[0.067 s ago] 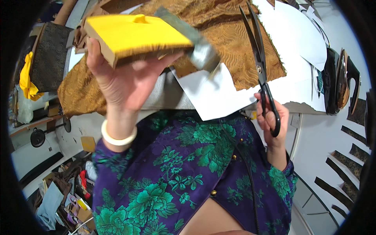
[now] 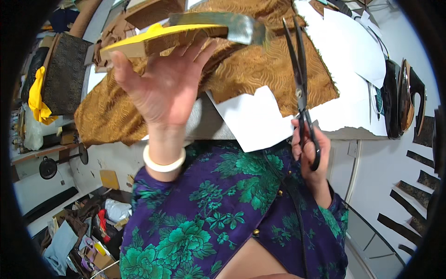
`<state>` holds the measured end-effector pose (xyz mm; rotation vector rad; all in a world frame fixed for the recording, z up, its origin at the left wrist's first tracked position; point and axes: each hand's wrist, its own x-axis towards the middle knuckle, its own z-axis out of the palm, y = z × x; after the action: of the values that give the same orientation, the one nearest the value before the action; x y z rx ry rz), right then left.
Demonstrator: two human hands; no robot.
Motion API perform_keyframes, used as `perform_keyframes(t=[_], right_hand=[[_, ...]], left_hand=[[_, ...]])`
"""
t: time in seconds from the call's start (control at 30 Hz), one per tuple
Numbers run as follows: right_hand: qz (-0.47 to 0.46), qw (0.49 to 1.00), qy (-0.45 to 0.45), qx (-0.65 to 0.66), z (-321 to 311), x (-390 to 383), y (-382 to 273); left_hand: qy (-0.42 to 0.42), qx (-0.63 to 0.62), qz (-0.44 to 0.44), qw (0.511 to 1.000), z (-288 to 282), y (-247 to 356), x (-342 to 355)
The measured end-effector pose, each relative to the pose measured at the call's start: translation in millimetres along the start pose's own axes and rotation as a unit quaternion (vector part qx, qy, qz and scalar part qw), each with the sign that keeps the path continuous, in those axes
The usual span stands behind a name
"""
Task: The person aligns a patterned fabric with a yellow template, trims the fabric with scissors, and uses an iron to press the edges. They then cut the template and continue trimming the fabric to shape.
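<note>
My left hand [image 2: 165, 90], palm toward me and fingers stretched up, supports a flat yellow-topped block [image 2: 155, 44], now seen almost edge-on. A blurred grey-green, glossy strip [image 2: 239, 30] lies behind and to the right of the block; whether they touch I cannot tell. My right hand [image 2: 310, 149] grips large black-handled scissors [image 2: 301, 100], blades pointing up and slightly apart. Below them and between my hands is a cut white paper piece [image 2: 248, 123] on the table. Gold-brown patterned fabric [image 2: 267, 63] is spread behind.
White paper [image 2: 348, 46] covers the table's right side, with black curved tools [image 2: 395, 97] at its edge. Dark patterned fabric [image 2: 65, 76] and yellow cloth [image 2: 38, 95] lie left. A cluttered pile [image 2: 88, 232] is at lower left; dark strips [image 2: 399, 223] hang at right.
The yellow-topped block has tilted to nearly edge-on, and my left fingers have straightened beneath it. The grey strip has risen and turned more level. My right hand and scissors sit slightly further left.
</note>
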<state>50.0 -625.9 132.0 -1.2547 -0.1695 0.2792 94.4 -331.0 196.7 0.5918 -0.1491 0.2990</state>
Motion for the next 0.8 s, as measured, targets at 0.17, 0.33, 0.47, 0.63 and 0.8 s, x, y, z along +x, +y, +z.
perform_keyframes(t=[0.17,0.33,0.47,0.63,0.8], right_hand=[[0.008,1.000,-0.012,0.000,25,-12,23],[-0.042,0.998,-0.037,-0.034,45,1,30],[-0.073,0.997,-0.006,-0.027,60,15,22],[-0.080,0.996,0.044,-0.024,59,14,20],[-0.080,0.996,0.021,-0.034,44,-5,24]], left_hand=[[-0.028,-0.008,0.190,0.981,5,-20,24],[-0.037,-0.053,0.208,0.976,33,-40,21],[-0.003,-0.041,0.202,0.979,58,-54,10],[0.059,-0.021,0.201,0.978,83,-61,2],[0.026,-0.024,0.244,0.969,73,-62,-1]])
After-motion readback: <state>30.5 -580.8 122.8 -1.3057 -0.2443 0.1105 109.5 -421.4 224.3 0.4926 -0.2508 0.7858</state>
